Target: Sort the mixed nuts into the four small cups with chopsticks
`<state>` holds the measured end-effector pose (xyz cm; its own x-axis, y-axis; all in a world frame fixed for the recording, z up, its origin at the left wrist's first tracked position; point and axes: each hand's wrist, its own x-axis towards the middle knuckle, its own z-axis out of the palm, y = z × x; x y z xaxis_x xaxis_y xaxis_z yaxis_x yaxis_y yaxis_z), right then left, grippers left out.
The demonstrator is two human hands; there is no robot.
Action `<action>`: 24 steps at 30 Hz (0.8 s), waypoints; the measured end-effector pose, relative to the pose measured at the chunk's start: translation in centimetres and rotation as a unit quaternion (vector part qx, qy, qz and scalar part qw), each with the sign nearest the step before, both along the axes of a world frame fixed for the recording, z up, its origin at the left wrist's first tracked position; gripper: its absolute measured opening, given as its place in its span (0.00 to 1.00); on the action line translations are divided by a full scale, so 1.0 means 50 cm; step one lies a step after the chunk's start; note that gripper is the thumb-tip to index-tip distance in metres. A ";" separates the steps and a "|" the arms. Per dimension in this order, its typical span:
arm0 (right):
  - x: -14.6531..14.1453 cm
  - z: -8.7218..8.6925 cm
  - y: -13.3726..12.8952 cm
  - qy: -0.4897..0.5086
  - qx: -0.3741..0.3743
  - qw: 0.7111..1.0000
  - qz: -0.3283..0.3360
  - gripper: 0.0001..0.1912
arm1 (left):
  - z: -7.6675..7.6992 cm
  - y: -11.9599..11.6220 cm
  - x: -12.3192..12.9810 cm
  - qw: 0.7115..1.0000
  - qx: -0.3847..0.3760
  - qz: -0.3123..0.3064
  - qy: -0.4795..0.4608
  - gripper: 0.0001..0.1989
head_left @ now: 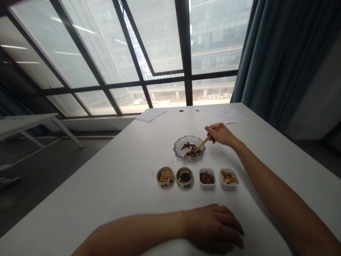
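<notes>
Your right hand (220, 135) pinches the chopsticks (209, 138), tips down in the mixed dried bits (190, 150) in the cut-glass dish (177, 146); your left hand (213, 227) lies open, empty, on the white table (106, 185).

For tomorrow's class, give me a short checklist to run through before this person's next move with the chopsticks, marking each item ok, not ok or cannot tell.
1. Right hand grip on the chopsticks: ok.
2. Chopstick tips in the glass dish: ok, among the mixed food.
3. Food pinched between the tips: cannot tell.
4. Two round ceramic bowls and two white square bowls: ok, upright, each holding food.
5. Left hand: ok, resting on the white table, apart from the bowls.
</notes>
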<state>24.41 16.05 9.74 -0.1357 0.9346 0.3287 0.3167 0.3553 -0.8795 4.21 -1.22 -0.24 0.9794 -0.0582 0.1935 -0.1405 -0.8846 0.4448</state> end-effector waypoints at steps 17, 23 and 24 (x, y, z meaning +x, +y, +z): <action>0.093 0.087 -0.046 0.089 0.023 0.995 0.034 0.31 | 0.000 -0.004 -0.001 1.000 -0.003 0.009 -0.013 0.18; 0.142 0.125 -0.096 0.007 -0.092 0.983 0.160 0.28 | 0.005 0.000 0.002 1.000 -0.005 0.001 -0.017 0.19; 0.143 0.128 -0.101 -0.011 -0.106 0.978 0.178 0.27 | 0.005 0.001 0.003 1.000 -0.005 0.001 -0.014 0.19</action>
